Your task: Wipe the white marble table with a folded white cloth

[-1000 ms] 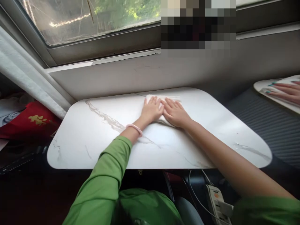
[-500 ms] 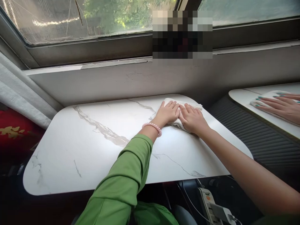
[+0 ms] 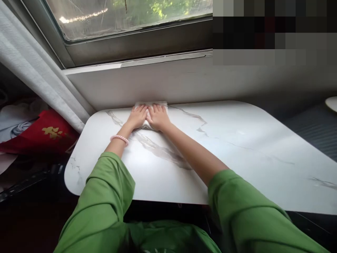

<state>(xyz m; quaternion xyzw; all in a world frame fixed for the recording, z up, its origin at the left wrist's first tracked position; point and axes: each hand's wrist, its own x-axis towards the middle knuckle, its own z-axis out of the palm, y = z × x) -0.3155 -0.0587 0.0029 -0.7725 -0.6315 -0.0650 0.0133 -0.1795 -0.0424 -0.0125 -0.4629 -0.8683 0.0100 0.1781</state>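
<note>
A white cloth (image 3: 146,124) lies on the white marble-patterned tabletop (image 3: 163,182), at the far edge by the wall. My left hand (image 3: 138,116) rests on the cloth's left part, palm down and fingers stretched forward. Beside it, my right hand (image 3: 159,117) presses on the right part with its fingers extended too. The thumbs almost meet in the middle. Much of the cloth is hidden under both hands. A pink coiled band (image 3: 119,139) circles my left wrist.
A wall and window frame (image 3: 139,44) rise just behind the tabletop. On the left hangs a pale curtain (image 3: 39,66), with a red bag (image 3: 44,135) with gold marks below it. The corner of another white table (image 3: 332,103) shows at far right.
Both hands and the cloth have moved left along the tabletop to its far edge. The view has shifted left, so the other person's hand and the power strip are out of sight.
</note>
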